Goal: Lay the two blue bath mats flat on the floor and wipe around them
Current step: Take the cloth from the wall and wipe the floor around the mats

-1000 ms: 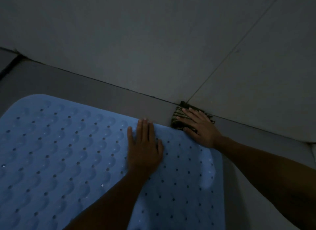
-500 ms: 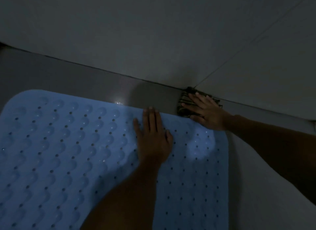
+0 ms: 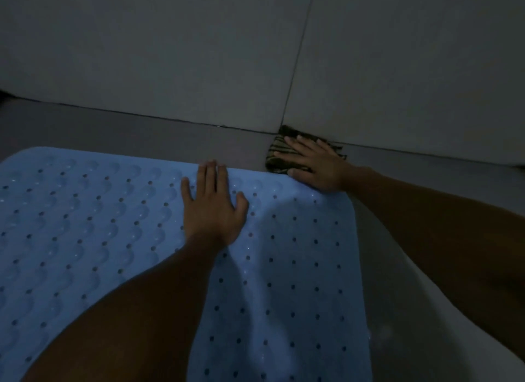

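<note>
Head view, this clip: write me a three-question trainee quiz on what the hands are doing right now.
1. True or false: the left hand lies flat with straight fingers on the blue bath mat.
2. What does the right hand press on? A) the mat's middle B) a striped cloth C) a brush
3. Fill in: the cloth sits on the floor at the foot of the ____.

Key: 1 true; 2 B; 3 wall.
</note>
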